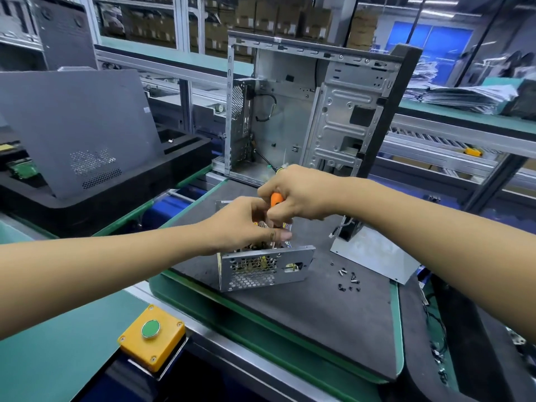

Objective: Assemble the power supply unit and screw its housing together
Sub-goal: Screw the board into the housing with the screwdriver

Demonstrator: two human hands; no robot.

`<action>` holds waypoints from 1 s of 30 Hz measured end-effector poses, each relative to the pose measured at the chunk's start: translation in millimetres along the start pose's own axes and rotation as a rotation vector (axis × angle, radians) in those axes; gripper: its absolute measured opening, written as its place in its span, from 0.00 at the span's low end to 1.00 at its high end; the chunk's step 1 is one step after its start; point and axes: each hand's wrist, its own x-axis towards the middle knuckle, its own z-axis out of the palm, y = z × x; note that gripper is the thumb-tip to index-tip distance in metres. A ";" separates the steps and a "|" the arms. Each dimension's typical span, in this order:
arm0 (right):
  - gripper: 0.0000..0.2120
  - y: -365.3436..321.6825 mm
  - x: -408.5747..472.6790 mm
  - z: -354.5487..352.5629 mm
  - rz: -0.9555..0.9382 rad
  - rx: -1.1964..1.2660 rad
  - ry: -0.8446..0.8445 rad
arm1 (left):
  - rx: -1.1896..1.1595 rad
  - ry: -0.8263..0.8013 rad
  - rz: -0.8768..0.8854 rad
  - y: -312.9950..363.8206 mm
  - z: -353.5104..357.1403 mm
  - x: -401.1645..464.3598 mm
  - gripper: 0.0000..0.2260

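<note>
dark grey foam mat (304,309) on green conveyor bench. right hand (301,192) fisted round orange-handled screwdriver (276,199), left hand (240,224) pinching shaft, over one open perforated silver metal power supply housing (262,266) at centre. small black screws (349,280) at 3 o'clock, roughly ten.

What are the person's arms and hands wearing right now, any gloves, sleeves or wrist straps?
Nothing visible. Both the left hand and the right hand are bare, with no gloves, rings or finger cots. Both forearms are uncovered up to the frame edge: no sleeves, watch or antistatic wrist strap shows.
</note>
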 end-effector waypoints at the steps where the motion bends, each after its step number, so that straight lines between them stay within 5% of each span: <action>1: 0.05 1.0 0.1 -0.1 0.029 -0.033 0.012 | -0.022 0.040 -0.013 -0.5 0.2 0.5 0.11; 8: 0.09 15.5 -7.3 8.4 0.017 -0.186 0.106 | 0.013 -0.118 -0.044 10.9 0.4 -1.9 0.08; 12: 0.06 19.1 -14.9 15.0 -0.028 0.237 0.096 | 0.522 -0.197 -0.066 12.3 15.5 -8.6 0.37; 17: 0.02 37.8 -10.9 -5.1 -0.008 0.545 0.118 | 0.660 -0.321 0.028 24.1 20.3 0.9 0.23; 24: 0.05 69.3 1.7 -30.4 0.219 0.710 -0.068 | 0.595 -0.363 0.162 21.4 11.5 9.8 0.20; 30: 0.09 76.7 -6.8 -29.6 0.269 0.852 0.177 | 0.506 -0.482 0.211 17.8 1.4 21.3 0.17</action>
